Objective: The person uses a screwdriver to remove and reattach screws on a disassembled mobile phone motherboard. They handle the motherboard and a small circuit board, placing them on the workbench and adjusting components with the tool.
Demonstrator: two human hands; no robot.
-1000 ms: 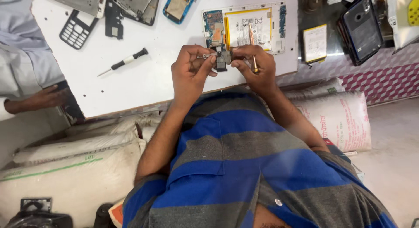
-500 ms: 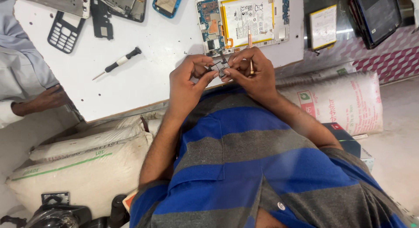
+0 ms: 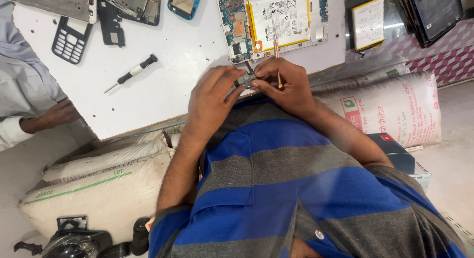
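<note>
Centre frame, both hands pinch a small dark part [image 3: 245, 80] at the worktop [image 3: 163, 65] edge: left hand [image 3: 213, 92] steadies it, right hand [image 3: 286, 80] also grips a copper-tipped tool [image 3: 277, 65], w/ opened tablet [image 3: 276, 21] just above.

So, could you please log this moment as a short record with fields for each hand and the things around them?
view: head camera, looking down at a white worktable
left hand: pinches a small dark phone part by its fingertips
right hand: touches the same part and holds a copper-coloured tool
beyond the hands: opened tablet with board and battery showing
loose on table: black-and-white screwdriver, phone keypad
other person: a hand at the table's left edge
</note>
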